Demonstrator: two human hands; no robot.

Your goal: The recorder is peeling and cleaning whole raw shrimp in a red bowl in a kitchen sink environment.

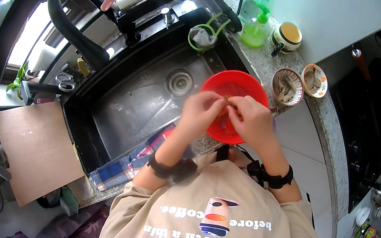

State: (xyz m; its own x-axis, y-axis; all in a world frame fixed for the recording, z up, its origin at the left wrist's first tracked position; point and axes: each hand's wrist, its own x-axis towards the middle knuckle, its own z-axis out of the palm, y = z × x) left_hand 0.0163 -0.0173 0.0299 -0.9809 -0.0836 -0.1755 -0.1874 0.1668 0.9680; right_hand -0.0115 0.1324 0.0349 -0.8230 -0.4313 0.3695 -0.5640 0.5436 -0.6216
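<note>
Both hands meet over a red plastic basin (227, 135) at the sink's right corner. The fingertips of my left hand (199, 111) and my right hand (253, 118) come together, pinching a small orange-brown piece (227, 97). Fingers cover most of it, so I cannot tell exactly what it is. More orange-brown bits show beneath my right fingers, within the basin. To the right, a striped bowl (288, 87) contains greyish raw shrimp. Beside it, a bowl with an orange pattern (315, 81) holds several grey pieces that look like shrimp.
A black sink (140, 98) lies left of the basin, under a black faucet (72, 29). A green-rimmed strainer (202, 39) hangs at its far edge. Soap bottles (255, 31) and a cream mug (287, 38) stand behind. A brown board (39, 149) sits left; plaid cloth (120, 171) lines the front edge.
</note>
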